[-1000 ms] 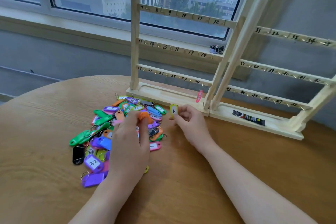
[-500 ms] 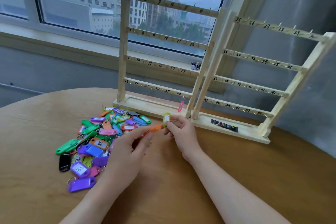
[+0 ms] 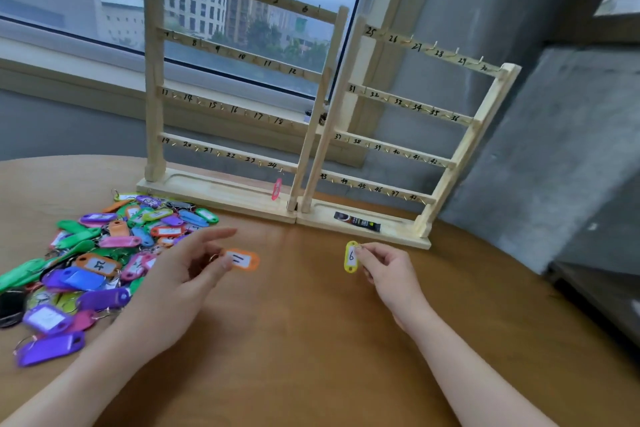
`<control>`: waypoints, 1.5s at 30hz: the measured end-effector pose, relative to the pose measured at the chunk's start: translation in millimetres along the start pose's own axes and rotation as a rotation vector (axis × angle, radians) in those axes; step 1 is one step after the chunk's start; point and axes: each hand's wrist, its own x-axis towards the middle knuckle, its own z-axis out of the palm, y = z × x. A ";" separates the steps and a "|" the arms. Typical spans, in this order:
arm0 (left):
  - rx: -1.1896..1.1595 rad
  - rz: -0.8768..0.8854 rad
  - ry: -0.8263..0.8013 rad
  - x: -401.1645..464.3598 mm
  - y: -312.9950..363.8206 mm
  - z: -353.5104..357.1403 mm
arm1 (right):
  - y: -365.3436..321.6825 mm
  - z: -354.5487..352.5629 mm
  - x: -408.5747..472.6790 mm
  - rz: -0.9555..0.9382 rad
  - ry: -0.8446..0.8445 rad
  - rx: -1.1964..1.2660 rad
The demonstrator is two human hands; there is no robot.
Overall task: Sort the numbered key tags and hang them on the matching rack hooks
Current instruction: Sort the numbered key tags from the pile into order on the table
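Left hand (image 3: 180,274) pinches one orange plastic key tag (image 3: 242,259); right hand (image 3: 388,269) pinches one yellow plastic key tag (image 3: 351,256), both before the wooden hook rack (image 3: 242,59).

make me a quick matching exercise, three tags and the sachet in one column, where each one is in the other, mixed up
Column one:
1. orange tag
2. yellow tag
3. pink tag
4. black sachet

Column two:
A. hanging from the left rack, by number 24
B. lying on the base of the right rack
C. pinched by the left hand
D. pinched by the right hand

Pairs: 1-C, 2-D, 3-A, 4-B
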 end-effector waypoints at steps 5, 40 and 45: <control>-0.038 -0.057 -0.049 -10.5 -0.1 16.0 | 24.1 -47.4 13.5 0.016 0.050 -0.222; 0.319 -0.094 -0.502 19.8 36.1 134.4 | 59.5 -74.4 33.3 0.106 0.262 -0.350; 0.513 -0.035 -0.530 28.9 32.2 124.5 | 59.1 -79.3 18.9 0.027 0.203 -0.397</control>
